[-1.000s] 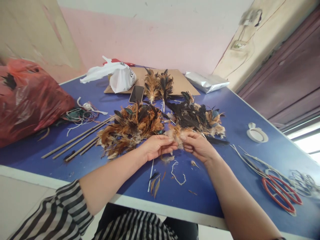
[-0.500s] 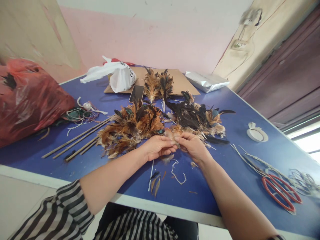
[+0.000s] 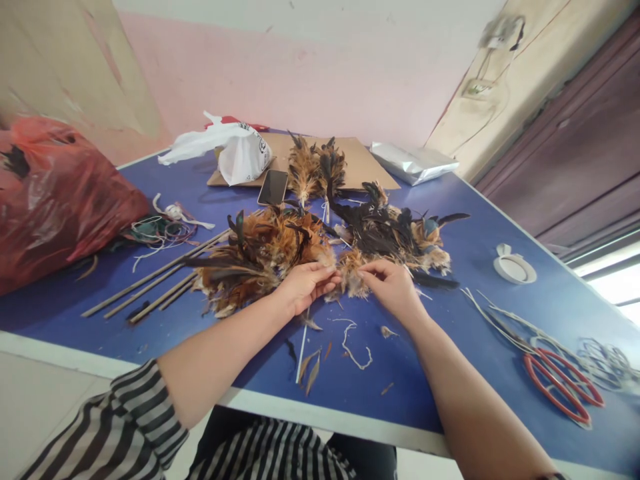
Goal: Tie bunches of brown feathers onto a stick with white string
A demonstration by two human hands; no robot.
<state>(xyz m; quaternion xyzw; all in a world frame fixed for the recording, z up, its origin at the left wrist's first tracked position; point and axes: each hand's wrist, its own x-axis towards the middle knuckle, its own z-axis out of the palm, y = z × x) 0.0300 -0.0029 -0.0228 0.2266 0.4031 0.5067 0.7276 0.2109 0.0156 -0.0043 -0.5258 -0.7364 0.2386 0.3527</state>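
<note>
Near the middle of the blue table, my left hand [image 3: 311, 285] has its thumb and fingertips pinched together, at the edge of a pile of brown feathers [image 3: 280, 243]. What it grips is too small to make out. To its right, my right hand [image 3: 390, 283] pinches thumb and forefinger beside a small tuft of tan feathers [image 3: 354, 277]; whether something thin is between them is unclear. A small gap separates the two hands. Behind my right hand lies a pile of black and brown feathers [image 3: 383, 230].
Thin sticks [image 3: 150, 283] and a red plastic bag [image 3: 65, 200] are at left. A phone [image 3: 273, 187], white bag [image 3: 245, 157], cardboard [image 3: 365, 163] and silver packet [image 3: 413, 162] lie at the back. Tape [image 3: 515, 269] and red-handled scissors [image 3: 563, 387] are at right.
My hands have moved slightly apart from each other, and a tan tuft now shows between them. Dark long feathers now stick out leftward from the brown pile. Small loose feathers near the front have shifted.
</note>
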